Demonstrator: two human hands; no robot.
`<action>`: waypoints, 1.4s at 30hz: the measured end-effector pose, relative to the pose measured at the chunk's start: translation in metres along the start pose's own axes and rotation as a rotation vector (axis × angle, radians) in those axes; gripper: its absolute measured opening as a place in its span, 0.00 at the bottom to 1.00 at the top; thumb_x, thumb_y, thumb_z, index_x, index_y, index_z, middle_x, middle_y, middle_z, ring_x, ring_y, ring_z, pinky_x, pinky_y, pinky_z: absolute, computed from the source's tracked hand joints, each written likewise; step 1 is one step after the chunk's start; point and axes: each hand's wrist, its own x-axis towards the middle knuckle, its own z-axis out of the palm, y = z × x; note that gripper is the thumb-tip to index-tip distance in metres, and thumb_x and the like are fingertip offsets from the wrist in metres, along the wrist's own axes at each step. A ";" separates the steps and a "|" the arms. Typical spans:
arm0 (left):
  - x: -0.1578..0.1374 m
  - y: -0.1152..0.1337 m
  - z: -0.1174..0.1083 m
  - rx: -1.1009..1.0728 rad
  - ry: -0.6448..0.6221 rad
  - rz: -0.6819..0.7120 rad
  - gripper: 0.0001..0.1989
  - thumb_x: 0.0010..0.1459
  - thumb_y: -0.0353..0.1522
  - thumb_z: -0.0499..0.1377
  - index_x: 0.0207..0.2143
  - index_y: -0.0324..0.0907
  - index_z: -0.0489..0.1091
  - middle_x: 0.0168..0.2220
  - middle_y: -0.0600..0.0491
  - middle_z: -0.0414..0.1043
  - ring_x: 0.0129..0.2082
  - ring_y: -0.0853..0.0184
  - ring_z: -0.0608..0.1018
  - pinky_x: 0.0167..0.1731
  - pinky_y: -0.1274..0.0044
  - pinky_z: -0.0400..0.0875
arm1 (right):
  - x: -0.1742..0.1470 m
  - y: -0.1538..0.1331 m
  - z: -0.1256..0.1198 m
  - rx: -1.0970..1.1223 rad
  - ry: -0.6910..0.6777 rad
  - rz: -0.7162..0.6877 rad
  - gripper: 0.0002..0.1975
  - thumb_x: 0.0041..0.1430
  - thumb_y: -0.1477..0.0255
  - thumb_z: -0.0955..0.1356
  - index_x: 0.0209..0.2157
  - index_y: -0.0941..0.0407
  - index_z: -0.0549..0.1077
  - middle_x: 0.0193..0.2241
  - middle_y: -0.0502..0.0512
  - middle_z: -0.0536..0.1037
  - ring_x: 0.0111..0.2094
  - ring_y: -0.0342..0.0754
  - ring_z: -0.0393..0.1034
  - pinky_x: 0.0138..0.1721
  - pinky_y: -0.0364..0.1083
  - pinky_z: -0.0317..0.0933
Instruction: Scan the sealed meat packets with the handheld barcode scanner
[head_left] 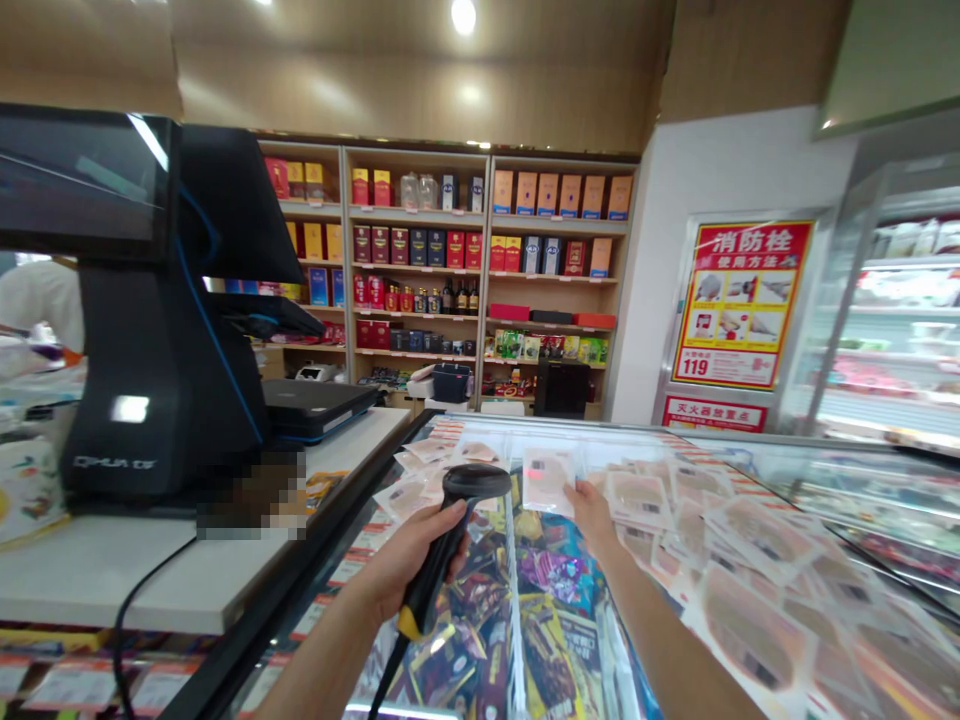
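My left hand [420, 550] is wrapped round the handle of a black barcode scanner [442, 560] with a yellow accent low on its grip. Its head is tilted toward a flat, pale transparent packet [546, 478] with a small barcode label. My right hand [592, 512] pinches that packet by its right edge, over the glass top of a chest freezer. Similar flat packets [757, 620] lie in an overlapping spread to the right, and a smaller group of packets [420, 480] lies behind the scanner on the left. Wrapped frozen treats [555, 640] show through the glass below.
A cash register [150, 380] stands on a white counter [165, 580] at left, with a black cable [142, 590] hanging over its edge. Shelves of boxed goods [420, 250] line the back wall. A red fire-hydrant sign [739, 300] and a lit display fridge [900, 330] are at right.
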 end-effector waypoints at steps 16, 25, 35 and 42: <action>0.003 0.005 0.008 -0.020 0.036 -0.010 0.14 0.46 0.41 0.53 0.25 0.38 0.61 0.18 0.57 0.63 0.14 0.76 0.64 0.14 0.83 0.57 | 0.010 -0.002 -0.021 -0.275 0.120 0.013 0.12 0.47 0.67 0.58 0.27 0.59 0.68 0.24 0.54 0.74 0.27 0.45 0.67 0.26 0.40 0.56; 0.009 -0.002 0.007 -0.026 0.038 -0.004 0.15 0.46 0.43 0.53 0.25 0.39 0.60 0.17 0.57 0.63 0.14 0.75 0.65 0.14 0.83 0.57 | 0.024 -0.019 -0.087 -0.660 0.359 0.051 0.14 0.49 0.69 0.57 0.32 0.62 0.68 0.29 0.62 0.73 0.32 0.51 0.66 0.30 0.45 0.53; 0.011 -0.003 0.008 -0.015 0.028 -0.018 0.15 0.45 0.43 0.53 0.24 0.39 0.60 0.17 0.57 0.63 0.14 0.75 0.65 0.14 0.82 0.57 | 0.019 -0.017 -0.121 -1.093 0.451 0.015 0.09 0.45 0.70 0.61 0.31 0.57 0.68 0.35 0.59 0.69 0.41 0.55 0.58 0.37 0.54 0.49; 0.008 -0.006 -0.006 -0.001 0.062 -0.015 0.16 0.45 0.43 0.54 0.25 0.38 0.61 0.18 0.56 0.64 0.15 0.75 0.65 0.14 0.83 0.58 | 0.009 -0.025 -0.102 -1.039 0.475 -0.109 0.12 0.48 0.73 0.58 0.34 0.57 0.67 0.37 0.59 0.68 0.41 0.54 0.57 0.37 0.53 0.48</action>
